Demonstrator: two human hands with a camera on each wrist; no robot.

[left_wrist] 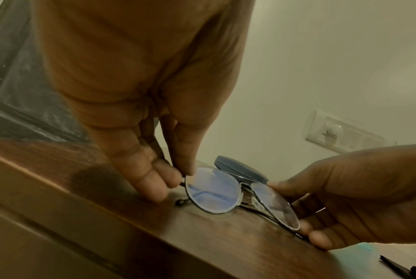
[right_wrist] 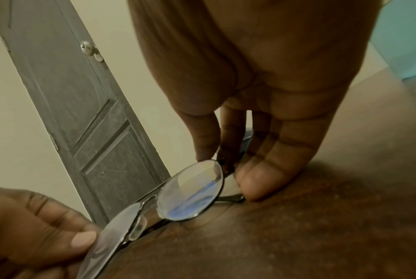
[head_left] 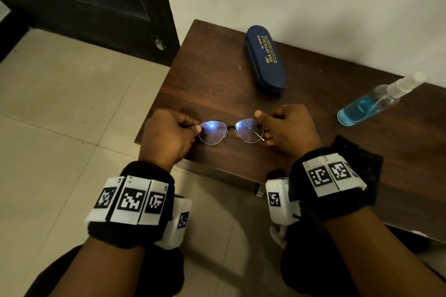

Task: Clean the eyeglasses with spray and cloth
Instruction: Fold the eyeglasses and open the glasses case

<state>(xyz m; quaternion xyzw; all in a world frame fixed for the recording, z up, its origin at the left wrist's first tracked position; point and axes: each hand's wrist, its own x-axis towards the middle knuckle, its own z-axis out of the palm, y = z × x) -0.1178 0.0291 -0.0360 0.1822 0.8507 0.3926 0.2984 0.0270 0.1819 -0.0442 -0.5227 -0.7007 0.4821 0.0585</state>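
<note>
Near the front edge of the wooden table [head_left: 217, 75] sit the eyeglasses [head_left: 231, 130], temples folded. Left hand [head_left: 166, 135] pinches the frame's end at 9 o'clock, right hand [head_left: 290, 128] pinches the end at 3 o'clock. A blue glasses case [head_left: 265, 58] lies at 12 o'clock, a spray bottle [head_left: 376, 100] at 2 o'clock.

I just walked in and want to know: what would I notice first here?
First, the eyeglasses in the middle, near the front edge of the brown table, pinched at each end by the left hand and right hand. Behind them lies a closed dark blue case with gold letters. At the right lies a spray bottle with bright blue liquid.
</note>
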